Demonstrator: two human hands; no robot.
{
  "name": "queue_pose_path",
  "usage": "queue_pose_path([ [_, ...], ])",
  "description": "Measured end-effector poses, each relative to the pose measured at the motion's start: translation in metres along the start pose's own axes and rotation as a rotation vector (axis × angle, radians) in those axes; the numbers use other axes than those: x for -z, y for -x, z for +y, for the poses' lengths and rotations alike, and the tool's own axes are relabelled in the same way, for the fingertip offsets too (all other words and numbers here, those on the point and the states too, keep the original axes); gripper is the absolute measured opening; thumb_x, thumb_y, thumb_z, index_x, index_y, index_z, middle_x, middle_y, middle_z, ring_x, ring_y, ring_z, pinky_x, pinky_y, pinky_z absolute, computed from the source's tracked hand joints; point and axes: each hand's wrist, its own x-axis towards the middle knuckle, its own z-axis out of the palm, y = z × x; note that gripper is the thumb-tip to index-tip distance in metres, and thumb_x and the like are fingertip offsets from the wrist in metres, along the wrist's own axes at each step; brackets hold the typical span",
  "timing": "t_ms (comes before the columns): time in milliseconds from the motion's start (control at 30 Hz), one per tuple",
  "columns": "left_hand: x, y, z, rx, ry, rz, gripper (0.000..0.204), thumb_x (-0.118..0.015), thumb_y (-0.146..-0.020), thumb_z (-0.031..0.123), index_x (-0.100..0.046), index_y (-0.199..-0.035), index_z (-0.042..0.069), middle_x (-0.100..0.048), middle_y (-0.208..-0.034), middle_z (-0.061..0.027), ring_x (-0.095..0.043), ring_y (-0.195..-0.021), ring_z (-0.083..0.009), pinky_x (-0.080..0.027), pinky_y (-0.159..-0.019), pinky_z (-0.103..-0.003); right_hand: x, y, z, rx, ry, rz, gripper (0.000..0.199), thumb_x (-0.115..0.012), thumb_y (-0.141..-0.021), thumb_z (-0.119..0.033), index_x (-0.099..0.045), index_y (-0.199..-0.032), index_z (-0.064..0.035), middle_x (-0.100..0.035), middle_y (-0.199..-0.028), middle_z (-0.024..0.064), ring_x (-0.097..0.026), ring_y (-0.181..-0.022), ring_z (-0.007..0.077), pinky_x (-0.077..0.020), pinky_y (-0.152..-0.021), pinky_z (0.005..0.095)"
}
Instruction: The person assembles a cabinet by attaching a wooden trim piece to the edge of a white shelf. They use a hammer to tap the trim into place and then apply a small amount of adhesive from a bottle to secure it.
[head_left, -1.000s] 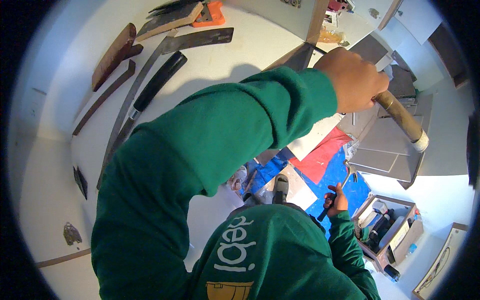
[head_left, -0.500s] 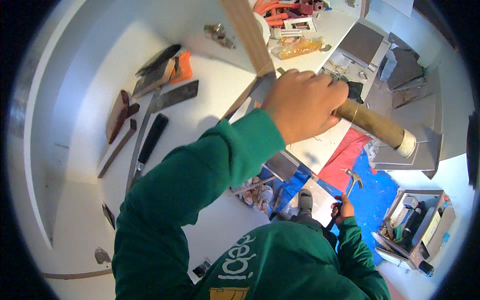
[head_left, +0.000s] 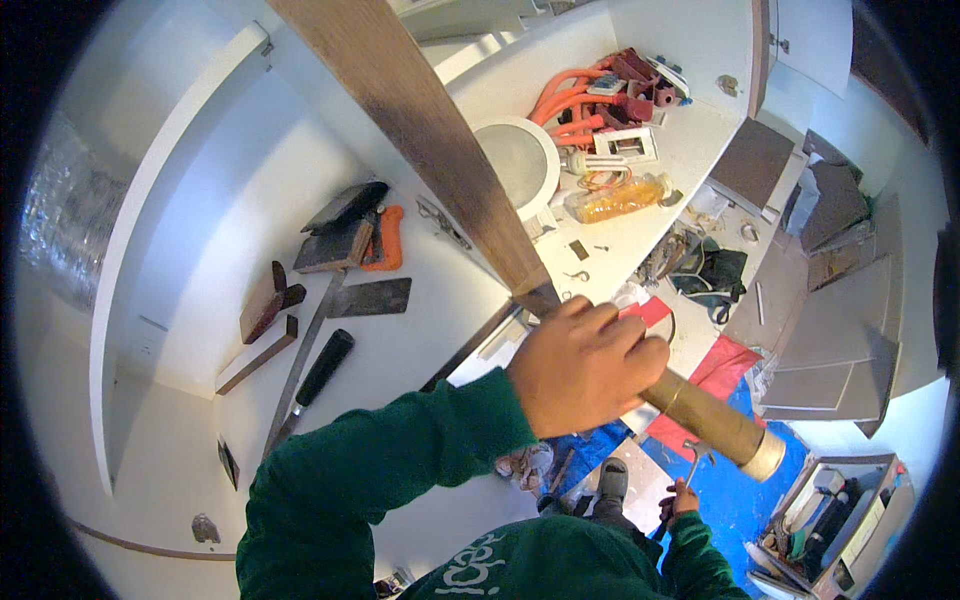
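Observation:
My left hand is closed around a long tool held up close to the camera. The tool has a flat brown blade running to the top edge and a round wooden handle with a brass ring, sticking out to the lower right of my fist. My green sleeve comes in from the lower left. Far below, beside my leg, my right hand grips a small hammer, its head pointing up.
A white counter carries a black-handled tool, an orange-handled saw, wooden blocks, a round white dish, orange cables and a yellow bottle. Blue and red sheets cover the floor; an open toolbox stands at the lower right.
The view has swung across the counter. My left hand with the tool has dropped from the upper right toward the middle, and the long brown blade now shows. My right hand keeps the hammer low.

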Motion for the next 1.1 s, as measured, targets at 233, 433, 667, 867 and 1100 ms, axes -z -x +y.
queue_pose_path([
  [233,-0.004,0.003,-0.003,-0.029,0.012,0.035,0.022,-0.072,-0.075,0.028,-0.062,-0.088,0.014,-0.054,-0.080,-0.0014,-0.056,-0.071,-0.0204,-0.042,-0.066,-0.035,0.015,-0.049,0.017,-0.098,0.151,0.023,0.053,-0.054,-0.095,-0.056,-0.054,-0.103,-0.0038,-0.055,-0.056,0.0175,-0.043,-0.035,0.0234,-0.0354,-0.035,0.0382],
  [433,-0.007,0.005,-0.003,-0.050,-0.046,0.101,0.018,-0.068,-0.073,0.026,-0.060,-0.085,0.015,-0.050,-0.076,-0.0003,-0.055,-0.070,-0.0187,-0.041,-0.065,-0.033,0.025,-0.053,0.015,-0.064,0.292,-0.015,0.052,-0.055,-0.095,-0.054,-0.055,-0.103,-0.0034,-0.057,-0.057,0.0184,-0.045,-0.036,0.0239,-0.0371,-0.035,0.0390],
  [667,-0.012,0.007,-0.002,-0.052,-0.101,0.129,0.016,-0.064,-0.074,0.026,-0.056,-0.083,0.016,-0.048,-0.075,0.0005,-0.055,-0.071,-0.0180,-0.041,-0.065,-0.032,0.037,-0.048,0.008,-0.004,0.454,-0.023,0.051,-0.054,-0.096,-0.053,-0.057,-0.101,-0.0026,-0.059,-0.058,0.0183,-0.049,-0.036,0.0242,-0.0414,-0.035,0.0403],
  [867,-0.012,0.009,-0.001,-0.055,-0.116,0.100,0.013,-0.062,-0.076,0.026,-0.055,-0.082,0.017,-0.049,-0.076,0.0009,-0.055,-0.073,-0.0176,-0.041,-0.067,-0.032,0.040,-0.037,0.009,-0.029,0.453,0.018,0.048,-0.056,-0.096,-0.050,-0.057,-0.098,-0.0027,-0.058,-0.056,0.0174,-0.048,-0.035,0.0235,-0.0404,-0.034,0.0395],
  [1100,-0.014,0.011,-0.002,-0.073,-0.115,0.110,0.011,-0.062,-0.075,0.025,-0.055,-0.079,0.017,-0.050,-0.075,0.0015,-0.055,-0.072,-0.0177,-0.041,-0.067,-0.032,0.044,-0.041,0.024,-0.014,0.432,0.043,0.049,-0.058,-0.095,-0.052,-0.057,-0.096,-0.0027,-0.058,-0.056,0.0163,-0.048,-0.034,0.0231,-0.0398,-0.034,0.0392],
])
